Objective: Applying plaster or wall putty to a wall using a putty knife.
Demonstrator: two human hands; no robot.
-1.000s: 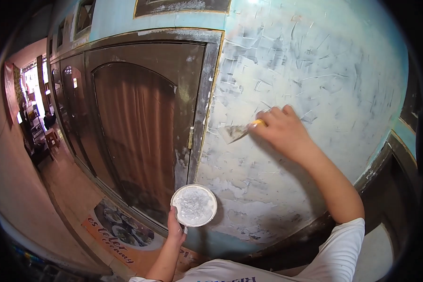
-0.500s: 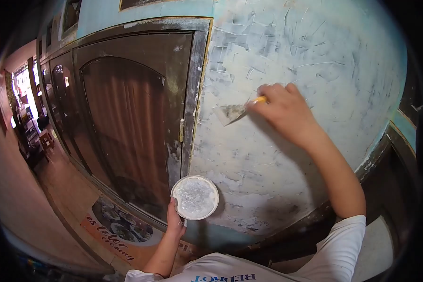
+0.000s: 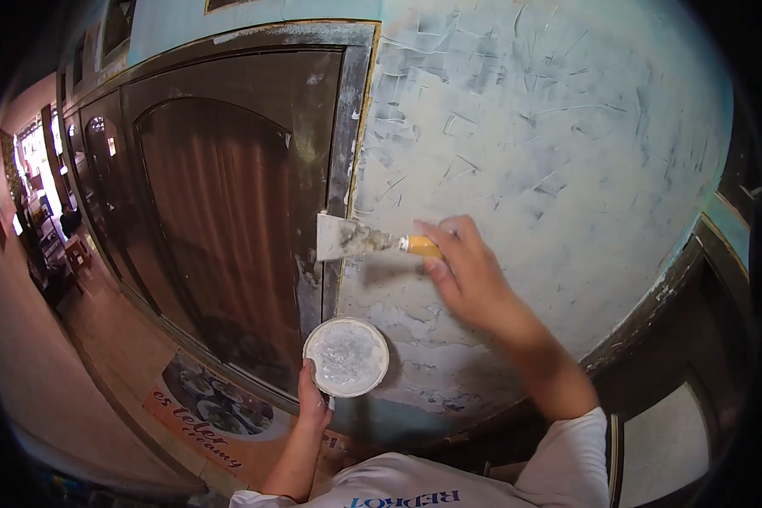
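Observation:
My right hand (image 3: pixel 466 269) is closed round the yellow handle of a putty knife (image 3: pixel 356 238). The knife's wide metal blade, smeared with putty, points left in front of the door frame and looks clear of the wall. Below it, my left hand (image 3: pixel 312 396) grips a round white tub (image 3: pixel 347 356) by its edge. Whitish-grey putty shows inside the tub. Beyond the hands stands a wall (image 3: pixel 499 161) coated with patchy white putty over light blue paint, with many knife marks.
Left of the wall is a dark wooden door (image 3: pixel 216 195) with a brown curtain behind its panel, set in a worn frame (image 3: pixel 357 118). A printed banner (image 3: pixel 216 406) lies on the floor below. Dark wooden furniture or a doorway (image 3: pixel 677 339) borders the right side.
My right hand has come down and left from the wall, bringing the putty knife closer above the tub, with its blade turned flatter. My left hand and the tub have barely moved.

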